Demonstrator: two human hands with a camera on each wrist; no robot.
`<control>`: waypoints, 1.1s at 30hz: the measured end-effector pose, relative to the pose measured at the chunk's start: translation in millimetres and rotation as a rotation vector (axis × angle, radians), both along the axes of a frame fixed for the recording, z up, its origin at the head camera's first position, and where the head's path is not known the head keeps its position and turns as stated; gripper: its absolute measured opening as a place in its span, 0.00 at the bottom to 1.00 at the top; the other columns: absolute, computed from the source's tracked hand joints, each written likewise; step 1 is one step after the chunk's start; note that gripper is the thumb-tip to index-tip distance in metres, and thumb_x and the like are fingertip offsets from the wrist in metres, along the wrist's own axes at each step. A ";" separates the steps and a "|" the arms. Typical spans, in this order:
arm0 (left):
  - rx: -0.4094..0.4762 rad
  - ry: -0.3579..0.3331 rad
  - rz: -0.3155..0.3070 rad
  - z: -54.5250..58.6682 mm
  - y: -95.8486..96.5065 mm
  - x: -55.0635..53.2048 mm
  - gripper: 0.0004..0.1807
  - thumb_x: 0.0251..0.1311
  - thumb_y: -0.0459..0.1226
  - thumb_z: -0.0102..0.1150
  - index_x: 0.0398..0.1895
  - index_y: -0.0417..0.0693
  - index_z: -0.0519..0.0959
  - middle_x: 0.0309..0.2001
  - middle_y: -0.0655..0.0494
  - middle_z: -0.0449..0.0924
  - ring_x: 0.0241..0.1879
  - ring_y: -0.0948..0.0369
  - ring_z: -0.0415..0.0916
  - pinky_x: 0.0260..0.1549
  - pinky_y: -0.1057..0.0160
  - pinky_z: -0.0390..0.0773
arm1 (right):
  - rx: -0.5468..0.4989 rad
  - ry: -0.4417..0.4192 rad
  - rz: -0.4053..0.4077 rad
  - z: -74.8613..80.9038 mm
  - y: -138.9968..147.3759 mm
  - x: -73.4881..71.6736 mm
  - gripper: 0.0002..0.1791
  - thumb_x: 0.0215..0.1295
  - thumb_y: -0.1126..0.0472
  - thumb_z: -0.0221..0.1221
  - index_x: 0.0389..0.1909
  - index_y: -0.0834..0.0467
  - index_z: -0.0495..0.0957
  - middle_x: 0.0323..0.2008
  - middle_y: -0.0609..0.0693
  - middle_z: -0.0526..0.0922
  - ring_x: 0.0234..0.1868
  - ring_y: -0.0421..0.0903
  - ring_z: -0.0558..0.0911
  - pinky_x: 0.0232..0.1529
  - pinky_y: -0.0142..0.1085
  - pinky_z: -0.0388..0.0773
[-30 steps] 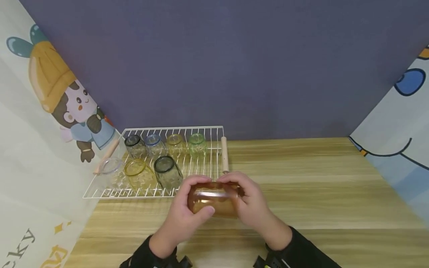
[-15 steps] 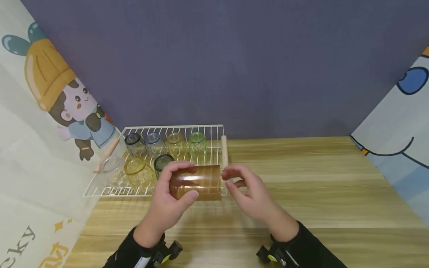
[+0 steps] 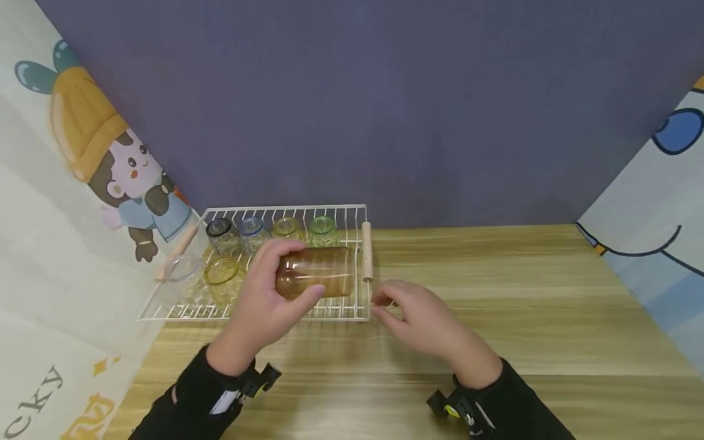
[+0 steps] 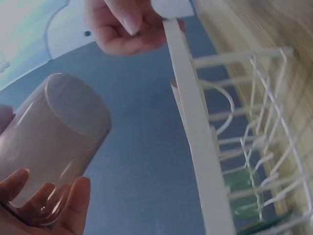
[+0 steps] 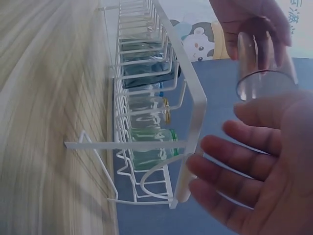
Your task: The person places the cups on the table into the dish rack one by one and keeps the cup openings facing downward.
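Observation:
My left hand [image 3: 266, 302] grips an amber drinking glass [image 3: 319, 272] around its base end, thumb in front. The glass lies sideways over the right part of a white wire rack [image 3: 187, 318], its mouth to the right. From the left wrist view, the glass [image 4: 54, 142] shows nothing inside. My right hand [image 3: 420, 321] holds nothing, fingers loosely bent, just off the rack's front right corner. Upside down in the rack's back row stand black-tinted [image 3: 222, 235], blue [image 3: 253, 233], yellow [image 3: 288, 228] and green [image 3: 323, 231] glasses.
In the rack's front row are a clear glass [image 3: 184, 272] and a larger yellow glass [image 3: 222, 275]; a dark one beside them is hidden by my left hand. Wooden handles [image 3: 367, 250] edge the rack's sides. A grey-blue wall [image 3: 412, 122] rises behind the wooden table [image 3: 522, 305].
Both hands held the amber glass at first. My right hand has let go and moved slightly right, while my left hand has carried the glass leftward and forward over the rack.

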State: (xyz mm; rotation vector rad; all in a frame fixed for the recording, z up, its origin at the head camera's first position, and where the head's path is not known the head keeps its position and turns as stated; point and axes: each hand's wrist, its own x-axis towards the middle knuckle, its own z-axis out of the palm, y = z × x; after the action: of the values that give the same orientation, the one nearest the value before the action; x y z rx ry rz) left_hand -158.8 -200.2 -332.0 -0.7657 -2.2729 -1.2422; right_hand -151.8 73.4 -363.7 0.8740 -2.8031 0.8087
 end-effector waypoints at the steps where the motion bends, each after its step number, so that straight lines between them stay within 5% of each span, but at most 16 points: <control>1: -0.039 0.004 0.017 1.3 0.1 -3.4 0.33 0.50 0.46 0.72 0.60 0.52 0.71 0.56 0.59 0.70 0.51 0.62 0.68 0.42 0.60 0.77 | 0.011 -0.005 -0.003 -0.1 1.1 -0.2 0.09 0.67 0.50 0.59 0.44 0.49 0.79 0.42 0.37 0.81 0.45 0.36 0.78 0.49 0.38 0.80; 8: -0.277 0.049 0.034 5.5 -2.7 -27.1 0.33 0.53 0.52 0.68 0.59 0.47 0.71 0.53 0.55 0.71 0.44 0.61 0.67 0.38 0.60 0.75 | 0.046 -0.043 -0.005 -1.3 5.2 -0.9 0.11 0.68 0.49 0.58 0.45 0.48 0.79 0.42 0.38 0.81 0.45 0.36 0.78 0.50 0.39 0.79; 14: -0.539 0.002 0.063 11.9 -1.9 -43.0 0.34 0.54 0.55 0.64 0.60 0.47 0.72 0.54 0.54 0.70 0.47 0.60 0.70 0.44 0.57 0.78 | 0.052 -0.057 0.009 -0.2 7.8 -5.2 0.12 0.68 0.50 0.58 0.47 0.50 0.78 0.45 0.44 0.82 0.48 0.41 0.78 0.52 0.43 0.79; 20: -0.758 -0.042 -0.018 16.1 11.7 -60.9 0.33 0.55 0.55 0.62 0.61 0.48 0.72 0.49 0.57 0.71 0.43 0.61 0.70 0.43 0.60 0.78 | 0.056 -0.056 -0.009 1.3 11.9 -8.4 0.11 0.67 0.49 0.59 0.46 0.48 0.78 0.46 0.42 0.82 0.49 0.40 0.78 0.53 0.42 0.78; 33: -0.905 -0.132 -0.076 -0.2 9.3 -71.6 0.29 0.57 0.52 0.60 0.60 0.51 0.72 0.48 0.57 0.71 0.39 0.61 0.69 0.38 0.60 0.75 | 0.045 -0.051 0.026 0.6 7.8 -7.3 0.12 0.67 0.49 0.59 0.47 0.48 0.78 0.45 0.40 0.81 0.49 0.38 0.77 0.53 0.39 0.77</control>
State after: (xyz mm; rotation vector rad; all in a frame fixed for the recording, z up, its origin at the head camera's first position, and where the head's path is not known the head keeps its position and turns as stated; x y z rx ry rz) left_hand -230.4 -190.9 -332.2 -1.0787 -2.9295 -0.2166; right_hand -159.1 81.2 -363.1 0.9115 -2.8709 0.7848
